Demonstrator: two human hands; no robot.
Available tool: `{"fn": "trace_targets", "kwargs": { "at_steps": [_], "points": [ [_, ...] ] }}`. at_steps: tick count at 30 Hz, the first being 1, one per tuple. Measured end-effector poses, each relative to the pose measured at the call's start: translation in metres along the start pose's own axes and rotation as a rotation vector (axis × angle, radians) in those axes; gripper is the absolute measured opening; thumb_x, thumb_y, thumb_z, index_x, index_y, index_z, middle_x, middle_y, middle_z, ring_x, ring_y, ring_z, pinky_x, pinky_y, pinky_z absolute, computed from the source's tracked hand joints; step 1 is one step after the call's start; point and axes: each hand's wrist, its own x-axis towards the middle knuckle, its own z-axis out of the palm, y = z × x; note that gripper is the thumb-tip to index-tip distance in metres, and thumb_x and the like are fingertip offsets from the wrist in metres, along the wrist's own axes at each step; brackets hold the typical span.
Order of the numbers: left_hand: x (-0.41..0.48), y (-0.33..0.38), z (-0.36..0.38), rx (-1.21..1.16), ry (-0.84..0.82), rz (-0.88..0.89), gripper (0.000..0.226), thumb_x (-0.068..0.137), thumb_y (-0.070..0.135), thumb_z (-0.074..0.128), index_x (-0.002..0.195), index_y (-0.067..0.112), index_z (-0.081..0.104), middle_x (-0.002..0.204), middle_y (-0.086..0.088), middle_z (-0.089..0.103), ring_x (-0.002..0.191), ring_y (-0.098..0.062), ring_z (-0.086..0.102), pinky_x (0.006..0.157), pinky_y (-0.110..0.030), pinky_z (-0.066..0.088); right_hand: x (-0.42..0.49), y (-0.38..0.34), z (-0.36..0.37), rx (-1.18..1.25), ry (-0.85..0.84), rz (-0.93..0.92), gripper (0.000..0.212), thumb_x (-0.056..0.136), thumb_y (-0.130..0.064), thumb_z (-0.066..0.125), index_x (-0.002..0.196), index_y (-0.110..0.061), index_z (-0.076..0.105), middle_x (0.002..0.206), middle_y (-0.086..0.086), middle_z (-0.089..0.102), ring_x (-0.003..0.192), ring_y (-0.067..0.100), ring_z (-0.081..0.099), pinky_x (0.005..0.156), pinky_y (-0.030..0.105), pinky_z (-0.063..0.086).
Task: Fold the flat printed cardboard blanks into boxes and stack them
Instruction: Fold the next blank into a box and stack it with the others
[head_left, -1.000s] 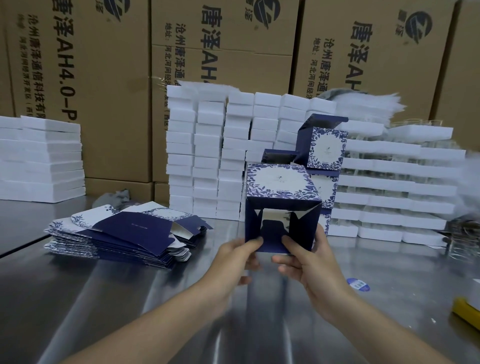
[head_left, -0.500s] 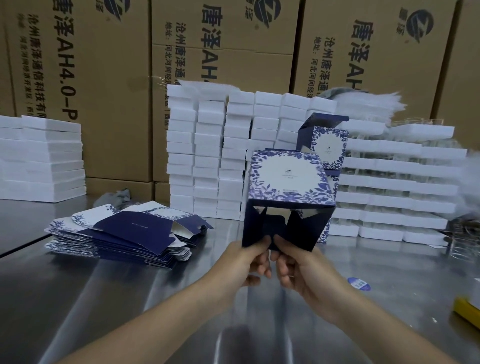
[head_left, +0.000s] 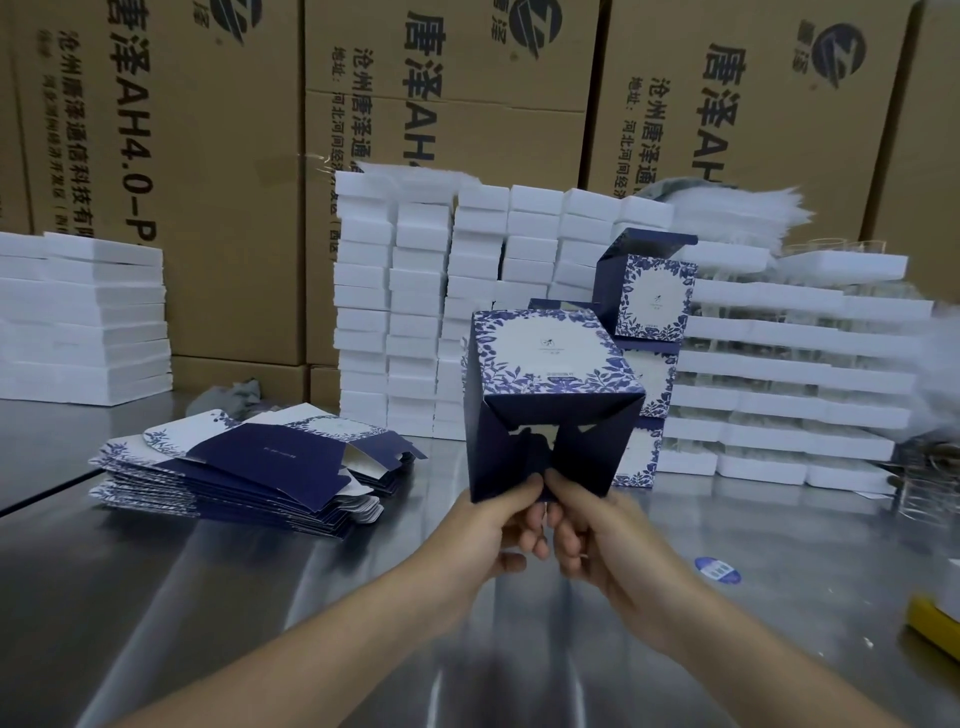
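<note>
Head cam: left hand (head_left: 498, 525) & right hand (head_left: 597, 535) pinch box (head_left: 550, 358) btm edge, part-hiding stacked boxes (head_left: 652, 296).

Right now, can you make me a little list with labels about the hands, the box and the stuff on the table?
held: printed box, blue and white, tilted, bottom flaps facing the camera and not fully closed
hands: left hand and right hand both pinch the box's lower edge, side by side
blanks: flat blanks piled on the steel table, left of the hands
done: finished boxes stacked behind the held one
behind: white blocks in stacks, brown cartons
</note>
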Motion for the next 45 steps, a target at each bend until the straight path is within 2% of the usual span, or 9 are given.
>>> {"fn": "trace_targets", "kwargs": {
  "at_steps": [4, 6, 11, 16, 20, 26, 35, 40, 45],
  "points": [
    [0.001, 0.001, 0.001, -0.019, 0.060, 0.007, 0.037, 0.097, 0.050, 0.068, 0.069, 0.027, 0.066, 0.067, 0.002, 0.060, 0.068, -0.012, 0.065, 0.065, -0.028, 0.042, 0.004, 0.004, -0.001, 0.016, 0.107, -0.035, 0.044, 0.103, -0.043, 0.061, 0.070, -0.014, 0.061, 0.052, 0.005, 0.043, 0.046, 0.015, 0.038, 0.051, 0.024, 0.034],
    [0.002, 0.001, 0.000, -0.063, 0.172, 0.055, 0.018, 0.096, 0.047, 0.072, 0.096, 0.029, 0.071, 0.084, 0.006, 0.074, 0.075, -0.012, 0.073, 0.066, -0.028, 0.047, 0.004, 0.004, -0.002, -0.004, 0.114, -0.033, 0.045, 0.104, -0.041, 0.061, 0.070, -0.012, 0.061, 0.051, 0.005, 0.044, 0.045, 0.015, 0.038, 0.051, 0.025, 0.034],
    [0.009, 0.003, -0.015, 0.018, 0.316, 0.254, 0.056, 0.095, 0.028, 0.078, 0.142, 0.043, 0.051, 0.113, 0.022, 0.076, 0.098, 0.003, 0.073, 0.063, -0.022, 0.057, 0.002, -0.001, -0.008, -0.171, 0.091, -0.050, 0.020, 0.101, -0.030, 0.069, 0.096, -0.011, 0.065, 0.072, 0.007, 0.068, 0.056, 0.020, 0.063, 0.051, 0.026, 0.044],
    [0.015, -0.004, -0.016, 0.153, 0.273, 0.196, 0.026, 0.107, 0.041, 0.057, 0.132, 0.045, 0.052, 0.111, 0.026, 0.074, 0.096, -0.005, 0.076, 0.057, -0.023, 0.053, 0.004, 0.004, -0.009, -0.254, 0.231, -0.217, 0.051, 0.104, -0.025, 0.065, 0.148, -0.043, 0.047, 0.117, -0.012, 0.075, 0.095, 0.012, 0.077, 0.064, 0.032, 0.058],
    [0.015, -0.006, -0.010, 0.172, 0.255, 0.134, 0.017, 0.110, 0.046, 0.045, 0.123, 0.037, 0.053, 0.097, 0.021, 0.078, 0.079, -0.019, 0.080, 0.056, -0.026, 0.051, 0.006, 0.001, -0.010, -0.225, 0.246, -0.237, 0.039, 0.113, -0.028, 0.047, 0.146, -0.046, 0.055, 0.123, -0.012, 0.076, 0.096, 0.019, 0.080, 0.055, 0.027, 0.056],
    [0.011, -0.002, -0.013, 0.116, 0.197, 0.116, 0.025, 0.108, 0.047, 0.052, 0.132, 0.045, 0.051, 0.106, 0.019, 0.078, 0.083, -0.021, 0.080, 0.058, -0.027, 0.053, 0.008, 0.000, -0.014, -0.096, 0.197, -0.099, 0.041, 0.107, -0.033, 0.059, 0.147, -0.034, 0.052, 0.122, -0.001, 0.077, 0.098, 0.026, 0.080, 0.051, 0.033, 0.055],
    [0.007, 0.007, -0.022, 0.020, 0.092, 0.033, 0.058, 0.085, 0.074, 0.057, 0.134, 0.043, 0.060, 0.122, 0.008, 0.078, 0.102, -0.021, 0.079, 0.076, -0.038, 0.058, 0.012, 0.002, -0.019, 0.059, -0.034, 0.014, 0.071, 0.099, -0.002, 0.047, 0.157, -0.043, 0.040, 0.130, 0.004, 0.074, 0.118, 0.038, 0.071, 0.071, 0.044, 0.058],
    [0.009, 0.008, -0.028, -0.022, 0.007, -0.010, 0.074, 0.075, 0.080, 0.070, 0.138, 0.042, 0.062, 0.129, 0.009, 0.075, 0.115, -0.019, 0.074, 0.089, -0.044, 0.058, 0.008, -0.002, -0.019, 0.051, -0.084, -0.016, 0.070, 0.099, -0.047, 0.066, 0.160, -0.048, 0.032, 0.140, -0.005, 0.070, 0.119, 0.030, 0.073, 0.089, 0.053, 0.058],
    [0.006, 0.014, -0.031, -0.034, -0.123, -0.002, 0.075, 0.077, 0.076, 0.072, 0.146, 0.055, 0.050, 0.141, 0.016, 0.067, 0.125, -0.015, 0.069, 0.097, -0.049, 0.060, 0.007, -0.003, -0.025, -0.042, -0.089, -0.088, 0.059, 0.090, -0.064, 0.066, 0.143, -0.041, 0.056, 0.135, -0.005, 0.073, 0.116, 0.026, 0.075, 0.090, 0.053, 0.059]
  ]
}}
